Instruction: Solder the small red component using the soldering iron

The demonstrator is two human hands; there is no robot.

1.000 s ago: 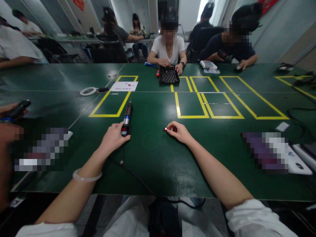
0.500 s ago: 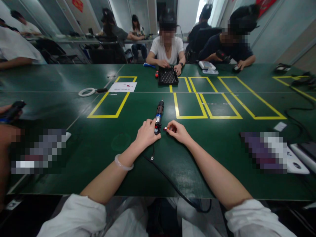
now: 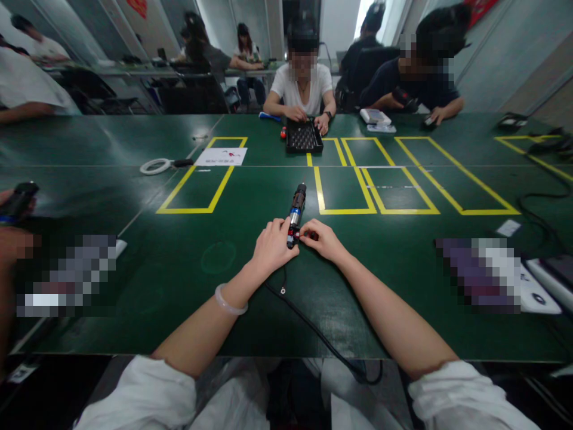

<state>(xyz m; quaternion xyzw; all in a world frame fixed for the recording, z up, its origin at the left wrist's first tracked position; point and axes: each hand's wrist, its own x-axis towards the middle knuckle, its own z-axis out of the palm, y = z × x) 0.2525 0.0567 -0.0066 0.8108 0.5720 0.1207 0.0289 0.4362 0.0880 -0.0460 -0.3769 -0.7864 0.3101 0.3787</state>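
Note:
A black corded electric screwdriver (image 3: 296, 206) with a blue band lies on the green table (image 3: 179, 280), tip pointing away from me. My left hand (image 3: 272, 246) is closed around its near end. My right hand (image 3: 323, 239) pinches a small red part (image 3: 312, 236) held right against the tool's near end. The tool's black cable (image 3: 313, 331) runs back off the table's near edge. A pale bangle (image 3: 229, 302) sits on my left wrist.
Yellow tape rectangles (image 3: 349, 191) mark the table ahead. A white ring (image 3: 154, 166) and a paper sheet (image 3: 222, 156) lie at the far left. A person in white (image 3: 303, 89) handles a black tray (image 3: 304, 137) opposite. Another person's arm (image 3: 11, 239) is at left.
My left hand has slid the screwdriver to the right across the table until its near end meets the red part. My right hand has stayed in place.

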